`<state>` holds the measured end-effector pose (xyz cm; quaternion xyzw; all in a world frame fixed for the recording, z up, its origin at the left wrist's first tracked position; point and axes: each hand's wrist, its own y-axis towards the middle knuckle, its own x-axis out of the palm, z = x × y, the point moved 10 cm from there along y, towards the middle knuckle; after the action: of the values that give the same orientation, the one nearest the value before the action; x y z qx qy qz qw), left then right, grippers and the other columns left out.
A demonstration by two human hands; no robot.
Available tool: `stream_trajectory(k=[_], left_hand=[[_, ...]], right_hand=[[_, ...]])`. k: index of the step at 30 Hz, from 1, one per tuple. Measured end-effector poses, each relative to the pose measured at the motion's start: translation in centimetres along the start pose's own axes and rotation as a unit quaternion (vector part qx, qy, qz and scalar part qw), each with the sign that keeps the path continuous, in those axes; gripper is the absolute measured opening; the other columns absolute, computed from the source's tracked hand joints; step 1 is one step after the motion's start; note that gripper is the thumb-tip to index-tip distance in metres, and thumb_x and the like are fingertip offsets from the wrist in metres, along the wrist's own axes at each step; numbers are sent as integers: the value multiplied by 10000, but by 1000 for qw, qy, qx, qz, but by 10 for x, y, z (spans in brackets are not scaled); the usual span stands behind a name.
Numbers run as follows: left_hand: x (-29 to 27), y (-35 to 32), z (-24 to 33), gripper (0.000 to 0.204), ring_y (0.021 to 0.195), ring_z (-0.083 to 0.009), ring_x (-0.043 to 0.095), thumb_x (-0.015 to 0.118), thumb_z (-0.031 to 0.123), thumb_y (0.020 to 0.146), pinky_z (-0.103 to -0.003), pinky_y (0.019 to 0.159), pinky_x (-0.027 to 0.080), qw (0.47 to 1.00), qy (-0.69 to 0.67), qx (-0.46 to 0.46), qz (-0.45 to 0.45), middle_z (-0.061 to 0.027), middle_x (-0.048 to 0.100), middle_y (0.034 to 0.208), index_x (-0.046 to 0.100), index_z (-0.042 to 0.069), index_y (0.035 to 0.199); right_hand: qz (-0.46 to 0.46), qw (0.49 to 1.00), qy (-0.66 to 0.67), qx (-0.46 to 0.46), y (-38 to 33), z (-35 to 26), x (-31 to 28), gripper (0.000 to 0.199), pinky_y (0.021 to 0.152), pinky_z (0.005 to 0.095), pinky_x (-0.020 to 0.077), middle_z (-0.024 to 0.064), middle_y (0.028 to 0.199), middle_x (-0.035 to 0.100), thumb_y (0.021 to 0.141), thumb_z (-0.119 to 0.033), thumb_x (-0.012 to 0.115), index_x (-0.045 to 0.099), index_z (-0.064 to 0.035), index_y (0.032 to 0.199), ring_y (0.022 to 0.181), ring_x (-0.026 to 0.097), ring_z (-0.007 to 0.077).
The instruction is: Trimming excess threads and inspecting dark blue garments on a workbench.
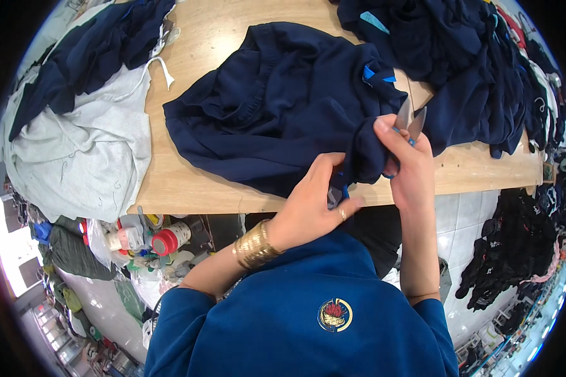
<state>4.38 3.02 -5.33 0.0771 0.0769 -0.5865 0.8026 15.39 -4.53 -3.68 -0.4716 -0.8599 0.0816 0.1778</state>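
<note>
A navy garment with a gathered elastic band lies spread on the wooden table, its near right part lifted at the table's front edge. My left hand, a wide gold bracelet at its wrist, is closed on this raised cloth. Beside its thumb shows a small grey and blue piece that I cannot make out. My right hand grips a pair of thread snips, blades parted and pointing away from me. Its fingers also touch the bunched cloth. Bright blue tabs show on the garment's right side.
Light grey garments hang over the table's left edge, with navy cloth on top. More navy garments are heaped at the right. Below the table stand a red-lidded container and plastic bags; black clothes lie at the lower right.
</note>
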Motion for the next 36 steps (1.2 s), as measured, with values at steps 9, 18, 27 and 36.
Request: stream_trajectory(k=[9, 18, 27, 36], left_hand=[[2, -11, -29, 230, 703, -18, 534, 517, 171, 925, -156, 607, 423, 881, -399, -242, -79, 16, 607, 832, 588, -10, 1048], [-5, -15, -24, 224, 682, -5, 498, 575, 142, 889, -153, 578, 373, 896, -368, -238, -73, 23, 614, 825, 610, 1, 1060], [20, -19, -23, 125, 738, -69, 599, 601, 126, 871, -187, 679, 471, 886, -314, -258, -223, -21, 655, 848, 644, 19, 921], [-4, -1, -25, 191, 810, -103, 628, 568, 72, 874, -243, 666, 534, 878, -437, -193, 22, -55, 644, 962, 567, 27, 1059]], right_hand=[[94, 993, -42, -60, 5, -16, -43, 131, 445, 163, 234, -88, 649, 515, 830, -191, 646, 644, -68, 873, 508, 376, -14], [132, 990, -44, -35, 5, -8, -49, 131, 459, 184, 221, -91, 613, 450, 816, -221, 670, 668, -93, 841, 504, 317, 7], [121, 825, -416, -364, -6, -52, -22, 191, 596, 222, 423, 37, 758, 576, 889, -129, 549, 610, -52, 1054, 638, 525, 88], [8, 875, -418, -245, -62, -32, 3, 392, 626, 276, 484, 99, 840, 621, 784, -245, 687, 547, -75, 1110, 679, 612, 217]])
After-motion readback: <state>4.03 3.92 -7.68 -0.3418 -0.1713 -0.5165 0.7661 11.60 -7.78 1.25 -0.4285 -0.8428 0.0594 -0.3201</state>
